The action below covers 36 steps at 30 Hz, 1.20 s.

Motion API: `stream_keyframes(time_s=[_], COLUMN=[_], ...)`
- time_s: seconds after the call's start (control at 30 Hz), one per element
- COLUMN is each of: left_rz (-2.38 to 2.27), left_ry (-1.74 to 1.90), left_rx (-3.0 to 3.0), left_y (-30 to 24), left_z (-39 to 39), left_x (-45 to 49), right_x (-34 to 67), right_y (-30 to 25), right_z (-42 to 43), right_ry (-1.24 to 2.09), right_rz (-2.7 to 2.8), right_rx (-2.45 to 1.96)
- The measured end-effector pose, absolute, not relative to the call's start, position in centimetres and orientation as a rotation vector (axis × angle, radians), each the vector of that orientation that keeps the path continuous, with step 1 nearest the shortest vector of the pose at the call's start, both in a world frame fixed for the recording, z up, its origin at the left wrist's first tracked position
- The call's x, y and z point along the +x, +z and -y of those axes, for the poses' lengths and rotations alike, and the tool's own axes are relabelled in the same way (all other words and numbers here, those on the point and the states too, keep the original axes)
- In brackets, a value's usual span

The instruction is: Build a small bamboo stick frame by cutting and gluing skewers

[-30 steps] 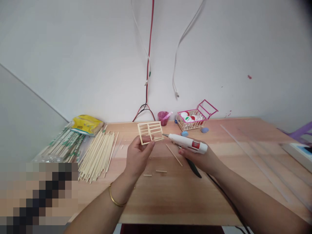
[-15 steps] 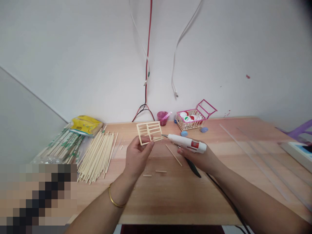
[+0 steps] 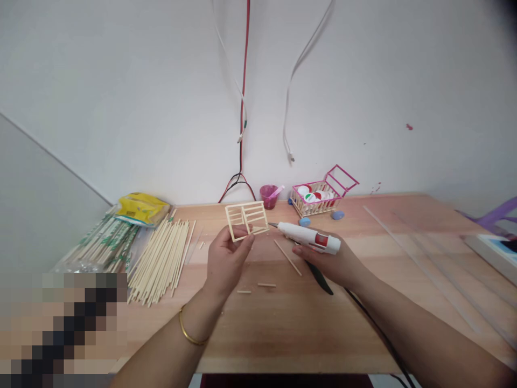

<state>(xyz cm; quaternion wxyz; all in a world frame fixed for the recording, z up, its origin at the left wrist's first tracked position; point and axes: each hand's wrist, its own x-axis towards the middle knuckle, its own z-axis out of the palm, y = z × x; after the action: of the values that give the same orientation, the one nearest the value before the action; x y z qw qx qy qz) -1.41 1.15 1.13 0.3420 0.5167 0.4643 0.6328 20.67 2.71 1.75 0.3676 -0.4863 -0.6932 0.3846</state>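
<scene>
Between thumb and fingers, my left hand (image 3: 228,261) holds up a small wooden stick frame (image 3: 244,220), a rectangle with a middle bar and several crosspieces. My right hand (image 3: 329,261) is wrapped round a white hot glue gun (image 3: 309,237). The gun's metal nozzle is at the frame's right edge; whether it touches cannot be made out. Below the gun, a dark blade-shaped piece (image 3: 320,278) shows under my right hand. One longer loose stick (image 3: 287,257) and two short cut sticks (image 3: 266,285) lie on the table beneath the hands.
A pile of wooden sticks (image 3: 161,264), bagged sticks (image 3: 105,240) and a yellow packet (image 3: 143,209) are on the left. At the back stand a pink cup (image 3: 269,197) and a small stick cart (image 3: 317,199) holding caps. Black cable (image 3: 374,323) runs beside my right forearm.
Hardly anything differs. Both hands, the frame and the glue gun keep nearly the same position, with only a slight shift of the whole view.
</scene>
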Motion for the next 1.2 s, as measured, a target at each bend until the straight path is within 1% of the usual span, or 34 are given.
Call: stream_keyframes(time_s=[0.17, 0.3, 0.37, 0.43, 0.53, 0.67, 0.8, 0.83, 0.9, 0.93, 0.97, 1.03, 1.1, 1.2], left_rz=[-1.158, -1.021, -0.961, -0.942, -0.954, -0.912, -0.884, -0.889, -0.900, -0.903, -0.906, -0.916, -0.936, -0.980], left_ry=[1.650, 1.682, 1.687, 1.672, 1.690, 1.758, 1.737, 1.726, 1.709, 1.702, 1.696, 1.690, 1.693, 1.693], left_rx=[1.345, 1.275, 1.202, 1.125, 1.036, 1.018, 1.048, 1.061, 1.085, 1.095, 1.104, 1.116, 1.122, 1.118], left_y=[1.6, 1.3, 1.0, 0.8, 0.9, 1.3, 1.2, 1.1, 0.8, 0.7, 0.7, 0.5, 0.5, 0.6], left_z=[-1.0, -1.2, -1.5, -1.8, -2.2, -2.5, -2.5, -2.5, -2.5, -2.5, -2.5, -2.5, -2.6, -2.6], left_x=[-1.5, -1.6, -1.8, -1.9, -2.2, -2.2, -2.0, -1.9, -1.8, -1.7, -1.7, -1.7, -1.8, -2.0], right_x=[20.8, 21.9, 22.9, 24.0, 26.2, 29.8, 32.5, 32.5, 31.4, 30.3, 28.8, 25.0, 21.0, 16.3], right_y=[1.9, 2.3, 2.8, 3.3, 3.2, 0.9, -0.6, -0.3, 0.8, 1.5, 2.2, 3.3, 3.6, 2.9], right_z=[-3.2, -4.2, -4.8, -5.2, -5.4, -4.4, -2.2, -1.7, -0.8, -0.4, -0.2, -0.1, -0.2, -0.4], right_ry=[0.920, 0.625, 0.482, 0.418, 0.349, 0.107, 0.213, 0.171, -0.034, -0.137, -0.147, 0.078, 0.329, 0.472], right_rz=[1.798, 1.921, 1.986, 2.033, 2.067, 2.086, 2.203, 2.213, 2.178, 2.192, 2.229, 2.307, 2.470, 2.796], right_rx=[-1.316, -1.504, -1.500, -1.514, -1.764, -2.017, -2.025, -2.042, -2.069, -1.979, -1.831, -1.552, -1.394, -1.244])
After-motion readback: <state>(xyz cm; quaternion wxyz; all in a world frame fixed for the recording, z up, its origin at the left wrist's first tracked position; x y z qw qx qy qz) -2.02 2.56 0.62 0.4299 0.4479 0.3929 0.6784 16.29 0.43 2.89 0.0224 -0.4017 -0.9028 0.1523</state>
